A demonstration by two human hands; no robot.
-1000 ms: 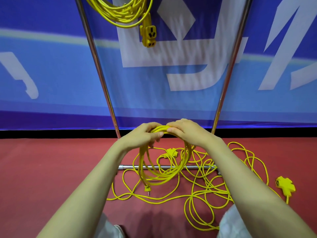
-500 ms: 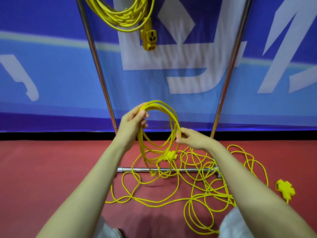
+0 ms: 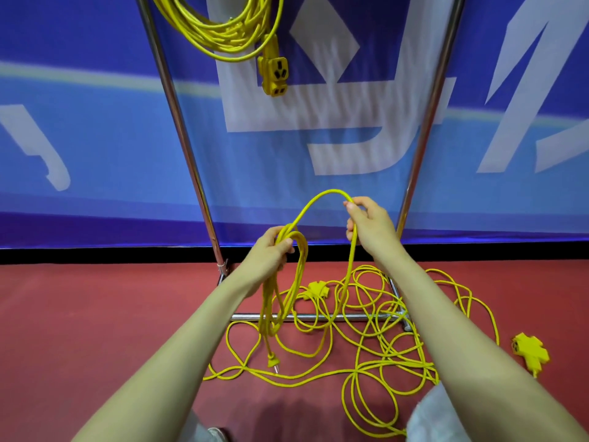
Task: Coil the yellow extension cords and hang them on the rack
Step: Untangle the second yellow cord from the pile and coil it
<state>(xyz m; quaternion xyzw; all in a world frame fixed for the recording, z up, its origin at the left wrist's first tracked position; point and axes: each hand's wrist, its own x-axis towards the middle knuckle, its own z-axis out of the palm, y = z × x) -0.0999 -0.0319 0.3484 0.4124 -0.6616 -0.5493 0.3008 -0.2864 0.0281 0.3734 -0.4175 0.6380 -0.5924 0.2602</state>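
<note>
Coiling underway: left hand [image 3: 271, 253] grips gathered loops [image 3: 267, 301]; right hand [image 3: 371, 224] pinches next bight [image 3: 328, 193]. Risk: floor tangle [image 3: 392, 342] (draped over rack base bar [image 3: 322, 317]) may snag, pulling loops loose.

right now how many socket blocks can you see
3. Hanging socket block below the hung coil; centre socket block on the floor amid loose cord; right socket block alone, far right. More may be hidden.

Rack's [image 3: 178, 122] in front of the banner [image 3: 95, 138], one coil [image 3: 223, 30] hung up top, loose cord [image 3: 392, 330] sprawled round its base.
</note>
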